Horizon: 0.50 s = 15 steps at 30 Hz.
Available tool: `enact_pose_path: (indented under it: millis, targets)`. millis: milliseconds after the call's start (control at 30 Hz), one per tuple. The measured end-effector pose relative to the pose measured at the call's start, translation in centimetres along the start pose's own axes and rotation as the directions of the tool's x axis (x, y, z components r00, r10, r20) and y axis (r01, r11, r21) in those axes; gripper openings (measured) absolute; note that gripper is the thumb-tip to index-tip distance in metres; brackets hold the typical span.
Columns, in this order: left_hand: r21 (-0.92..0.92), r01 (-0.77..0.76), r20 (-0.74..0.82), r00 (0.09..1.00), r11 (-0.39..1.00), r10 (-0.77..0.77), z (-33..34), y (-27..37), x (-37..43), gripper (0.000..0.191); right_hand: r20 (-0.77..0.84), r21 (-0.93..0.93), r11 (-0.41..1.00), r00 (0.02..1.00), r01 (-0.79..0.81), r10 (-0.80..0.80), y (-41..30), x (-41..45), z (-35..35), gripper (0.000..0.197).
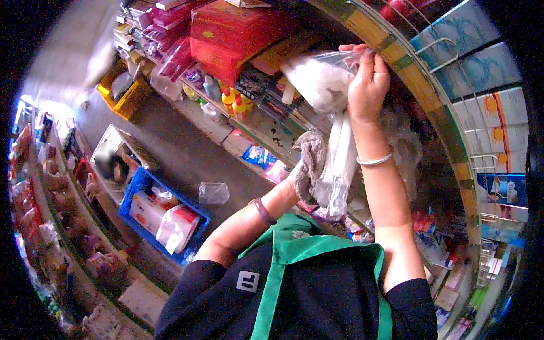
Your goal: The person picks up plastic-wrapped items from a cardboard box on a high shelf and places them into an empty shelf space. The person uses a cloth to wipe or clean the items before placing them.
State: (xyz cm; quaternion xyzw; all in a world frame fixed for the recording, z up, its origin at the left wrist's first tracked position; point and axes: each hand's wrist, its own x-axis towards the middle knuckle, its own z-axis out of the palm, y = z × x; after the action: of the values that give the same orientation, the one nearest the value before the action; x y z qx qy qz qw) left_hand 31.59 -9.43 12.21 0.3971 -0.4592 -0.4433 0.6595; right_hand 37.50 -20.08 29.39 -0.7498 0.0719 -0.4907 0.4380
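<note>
My right hand (369,89), with a silver bangle at the wrist, grips the gathered edge of a clear plastic bag (321,78) that has white contents. Hanging just below that bag is a clear plastic pack of long white rods (338,157); whether it is joined to the bag I cannot tell. A crumpled grey cloth (312,163) is in my left hand (294,180), next to the pack. The cloth hides most of those fingers. Both hands are in front of a stocked shelf (272,131).
Above stands a red carton (229,36); bottles with yellow caps (233,100) are below it. Boxed goods and wire hooks (444,46) line the right. On the floor are a blue crate (163,212), a white basket (121,157), a yellow crate (123,95) and a plastic wrapper (213,192).
</note>
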Motion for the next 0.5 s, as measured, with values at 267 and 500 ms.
enact_pose_path:
  millis: [267,500]
  targets:
    - [-0.953,0.023,-0.046,0.974,0.301,-0.220,1.6,0.2,1.1,0.049,0.120,0.337,0.921,0.979,-0.197,0.165,-7.4,-7.2,-6.9,0.018]
    - [-0.589,-0.058,-0.408,0.882,0.806,-0.234,0.4,-0.9,0.9,0.068,-0.066,0.432,0.902,0.997,-0.013,0.046,-12.4,-12.5,-23.1,0.019]
